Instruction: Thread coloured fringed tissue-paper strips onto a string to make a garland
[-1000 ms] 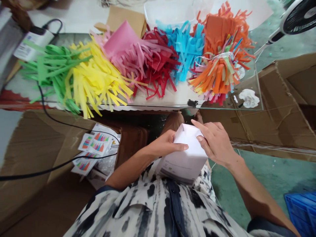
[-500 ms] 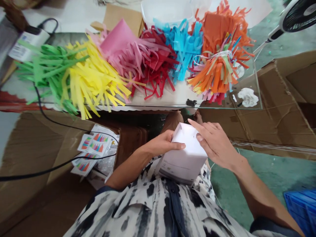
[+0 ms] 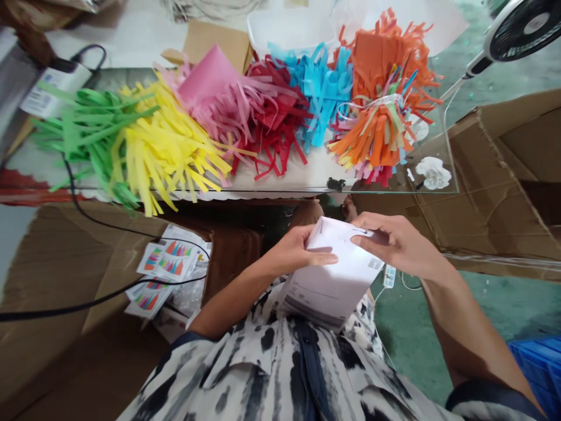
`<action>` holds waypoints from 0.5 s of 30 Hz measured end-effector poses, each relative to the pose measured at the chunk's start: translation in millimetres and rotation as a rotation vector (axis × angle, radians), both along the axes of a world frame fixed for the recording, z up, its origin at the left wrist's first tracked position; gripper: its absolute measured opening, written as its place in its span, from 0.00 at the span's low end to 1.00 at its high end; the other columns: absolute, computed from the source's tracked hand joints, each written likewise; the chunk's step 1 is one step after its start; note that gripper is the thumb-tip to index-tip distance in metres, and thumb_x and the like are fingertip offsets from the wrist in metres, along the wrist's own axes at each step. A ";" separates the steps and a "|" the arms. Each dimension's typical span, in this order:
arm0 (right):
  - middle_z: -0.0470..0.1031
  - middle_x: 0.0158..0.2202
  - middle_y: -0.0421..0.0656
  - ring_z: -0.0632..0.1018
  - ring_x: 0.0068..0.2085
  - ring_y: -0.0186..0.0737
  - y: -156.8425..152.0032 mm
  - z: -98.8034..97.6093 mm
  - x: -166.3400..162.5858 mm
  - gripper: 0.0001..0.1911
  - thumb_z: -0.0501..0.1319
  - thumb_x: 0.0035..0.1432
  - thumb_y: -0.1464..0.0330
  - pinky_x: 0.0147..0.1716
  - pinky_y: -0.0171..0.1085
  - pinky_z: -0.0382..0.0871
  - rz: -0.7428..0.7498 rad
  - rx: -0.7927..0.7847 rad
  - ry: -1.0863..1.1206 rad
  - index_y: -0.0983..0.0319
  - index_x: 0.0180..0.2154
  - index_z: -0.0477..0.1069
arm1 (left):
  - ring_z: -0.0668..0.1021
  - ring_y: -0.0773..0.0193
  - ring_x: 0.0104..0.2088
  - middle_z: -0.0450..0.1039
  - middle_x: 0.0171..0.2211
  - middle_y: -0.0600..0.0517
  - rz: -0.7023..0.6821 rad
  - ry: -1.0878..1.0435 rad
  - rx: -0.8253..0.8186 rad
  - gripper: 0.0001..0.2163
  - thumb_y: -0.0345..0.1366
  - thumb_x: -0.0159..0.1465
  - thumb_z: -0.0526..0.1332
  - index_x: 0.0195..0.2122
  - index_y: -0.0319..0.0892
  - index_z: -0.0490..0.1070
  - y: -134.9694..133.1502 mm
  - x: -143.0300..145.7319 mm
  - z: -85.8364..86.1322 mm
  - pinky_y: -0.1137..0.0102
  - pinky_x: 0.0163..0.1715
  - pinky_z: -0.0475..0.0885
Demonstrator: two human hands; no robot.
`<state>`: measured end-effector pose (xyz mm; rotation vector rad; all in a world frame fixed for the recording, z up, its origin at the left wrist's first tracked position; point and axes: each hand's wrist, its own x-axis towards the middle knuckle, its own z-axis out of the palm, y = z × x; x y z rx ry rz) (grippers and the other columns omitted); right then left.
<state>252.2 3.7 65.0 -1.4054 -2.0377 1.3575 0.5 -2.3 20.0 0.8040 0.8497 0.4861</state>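
A white cardboard box (image 3: 329,289) with small print and a grey band rests tilted against my lap. Its left side is gripped by my left hand (image 3: 298,250), the thumb lying across the upper face. My right hand (image 3: 401,241) pinches the box's upper right edge, thumb on the face and fingers curled behind. A short dark slit or line shows near the right thumb. What is inside the box is hidden.
On the glass-topped table lie fringed tissue bundles: green (image 3: 83,126), yellow (image 3: 170,140), pink (image 3: 219,88), red (image 3: 280,117), blue (image 3: 326,88) and orange (image 3: 377,52). A fan (image 3: 526,29) stands at right. Printed cards (image 3: 173,260) sit in a carton at left; a blue crate (image 3: 537,365) is lower right.
My right hand has gone from stretched fingers over the box top to a pinch at its right edge, moving slightly right. The box's right side now spreads wider. My left hand stays on its side.
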 end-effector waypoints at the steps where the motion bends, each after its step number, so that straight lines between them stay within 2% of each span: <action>1: 0.79 0.35 0.41 0.72 0.30 0.34 1.7 0.6 -0.9 0.15 0.63 0.68 0.55 0.28 0.33 0.65 -0.006 -0.003 0.005 0.60 0.41 0.78 | 0.80 0.60 0.37 0.82 0.39 0.48 0.043 0.040 0.055 0.25 0.46 0.51 0.80 0.46 0.37 0.82 1.6 2.0 4.5 0.72 0.36 0.71; 5: 0.80 0.38 0.42 0.76 0.34 0.36 4.4 1.8 -4.1 0.15 0.66 0.66 0.55 0.32 0.33 0.67 -0.035 -0.005 0.032 0.60 0.44 0.80 | 0.74 0.67 0.30 0.76 0.30 0.53 0.198 0.154 0.233 0.20 0.52 0.58 0.75 0.37 0.38 0.80 9.4 7.0 16.2 0.75 0.30 0.65; 8: 0.82 0.43 0.44 0.78 0.40 0.40 3.5 1.3 1.3 0.19 0.68 0.65 0.53 0.36 0.34 0.71 -0.094 -0.105 0.102 0.59 0.48 0.80 | 0.73 0.69 0.29 0.76 0.29 0.53 0.235 0.137 0.241 0.21 0.54 0.60 0.73 0.36 0.37 0.80 15.3 4.7 15.2 0.75 0.29 0.64; 11: 0.80 0.35 0.44 0.77 0.35 0.38 1.0 -1.3 7.9 0.21 0.67 0.65 0.50 0.31 0.33 0.69 -0.149 -0.198 0.147 0.62 0.41 0.82 | 0.74 0.68 0.27 0.77 0.29 0.52 0.224 0.103 0.187 0.22 0.54 0.59 0.74 0.37 0.36 0.81 20.3 -1.1 11.4 0.75 0.28 0.65; 15: 0.78 0.30 0.42 0.74 0.31 0.36 -1.1 -4.7 8.3 0.21 0.70 0.61 0.49 0.27 0.32 0.66 -0.198 -0.202 0.179 0.62 0.36 0.82 | 0.77 0.67 0.27 0.80 0.30 0.50 0.199 0.035 0.122 0.22 0.53 0.57 0.76 0.38 0.36 0.82 24.9 -7.0 10.1 0.75 0.29 0.67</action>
